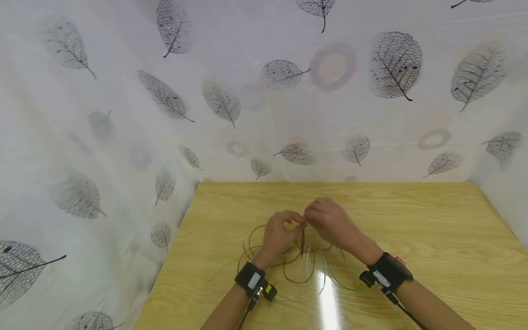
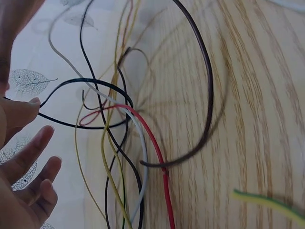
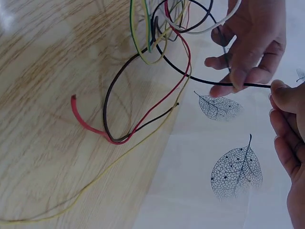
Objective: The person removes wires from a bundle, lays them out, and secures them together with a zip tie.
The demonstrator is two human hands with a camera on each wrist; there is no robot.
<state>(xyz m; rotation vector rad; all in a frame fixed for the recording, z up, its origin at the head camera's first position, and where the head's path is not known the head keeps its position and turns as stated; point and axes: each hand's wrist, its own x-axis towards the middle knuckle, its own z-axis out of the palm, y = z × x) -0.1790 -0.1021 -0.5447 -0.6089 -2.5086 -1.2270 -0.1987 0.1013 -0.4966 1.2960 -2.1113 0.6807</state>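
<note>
A black wire (image 3: 205,81) runs out of a loose tangle, pinched by both hands a short way apart. My left hand (image 1: 280,233) pinches it between thumb and finger, the other fingers spread loosely below. Close beside it, my right hand (image 1: 332,224) grips the wire farther along with thumb and fingertips. Under the hands hangs the tangle of thin wires: a red wire (image 2: 167,191), a white wire (image 2: 144,152), a yellow wire (image 3: 126,156), a brown wire (image 2: 209,81) and a green-yellow wire (image 2: 271,204). Where the black wire ends is hidden by my right fingers.
The wires spread over a light wood-grain table (image 1: 433,238). A pale curtain (image 1: 255,36) printed with leaves hangs behind the table and along its sides. Wrist straps with cameras and cables sit on both forearms.
</note>
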